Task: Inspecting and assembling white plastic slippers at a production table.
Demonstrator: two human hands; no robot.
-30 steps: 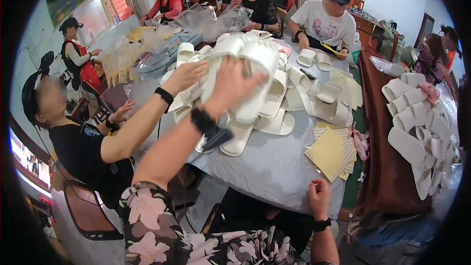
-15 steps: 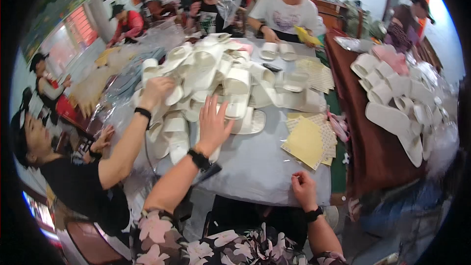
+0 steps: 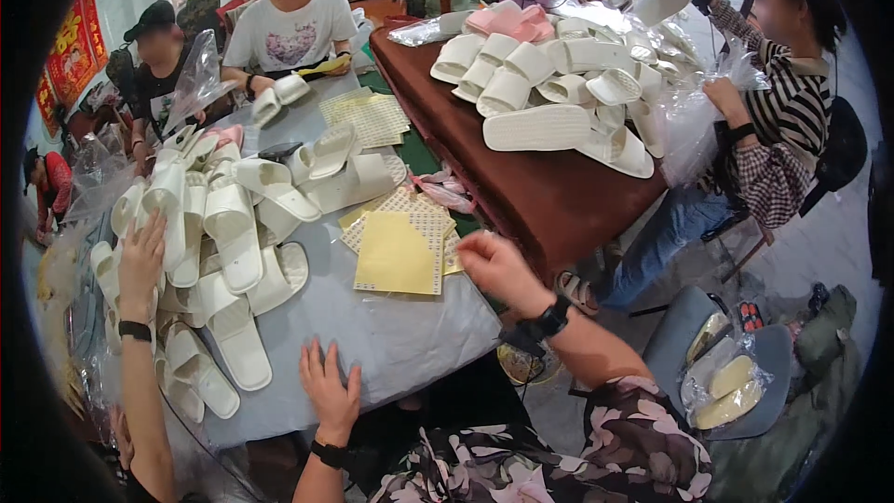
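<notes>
My left hand (image 3: 331,389) lies open, fingers spread, on the grey table covering (image 3: 400,340) near its front edge, holding nothing. My right hand (image 3: 503,270) hovers just right of the yellow sticker sheets (image 3: 400,253); its fingers are curled together, and whatever they might hold is hidden. Several white slippers (image 3: 237,331) are heaped on the left of the table, the nearest ones lying beyond and left of my left hand. A single white slipper pair (image 3: 349,177) rests behind the sheets. Another person's hand (image 3: 142,251) touches the heap from the left.
More sticker sheets (image 3: 368,118) lie farther back. At right, a brown-covered table (image 3: 531,219) carries another slipper heap (image 3: 535,128), where a person in a striped top (image 3: 787,98) handles clear plastic. A chair (image 3: 759,405) holds bagged slippers. Across the table, a person in white (image 3: 296,33) holds slippers.
The view has swung to the right. My left hand has drawn back from the slipper heap to the table's front; my right hand has reached forward toward the sticker sheets. The person opposite has lifted slippers.
</notes>
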